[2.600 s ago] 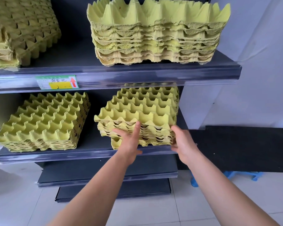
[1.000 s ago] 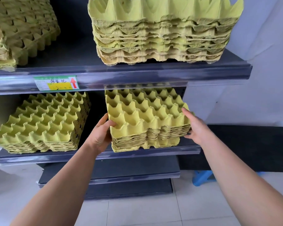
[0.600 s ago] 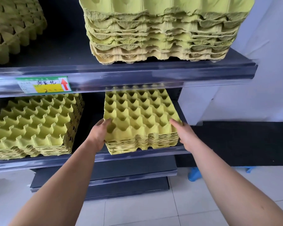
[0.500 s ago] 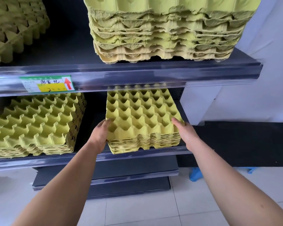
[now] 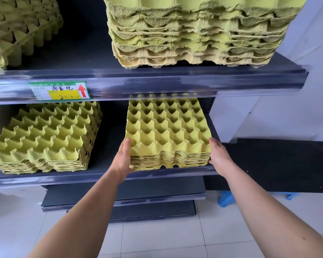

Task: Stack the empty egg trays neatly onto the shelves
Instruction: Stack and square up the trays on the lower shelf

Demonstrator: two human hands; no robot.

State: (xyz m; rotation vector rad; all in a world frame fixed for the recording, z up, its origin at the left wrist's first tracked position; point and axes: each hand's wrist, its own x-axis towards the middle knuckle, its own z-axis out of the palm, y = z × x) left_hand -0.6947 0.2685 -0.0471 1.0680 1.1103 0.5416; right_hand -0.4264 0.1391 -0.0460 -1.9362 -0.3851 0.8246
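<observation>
A neighbouring stack [image 5: 45, 138] sits at nine o'clock on the same middle shelf [image 5: 101, 176]. The stack of egg trays [image 5: 168, 131] being handled rests on that shelf's right part near the front lip, apparently squeezed from both sides to square its layers. The left hand [image 5: 122, 159], at the stack's eight o'clock corner, presses flat with straight fingers and grasps nothing, its forearm reaching up from six o'clock; the right hand [image 5: 219, 158], at four o'clock, likewise lies against the side, thumb up, its other fingers largely hidden.
</observation>
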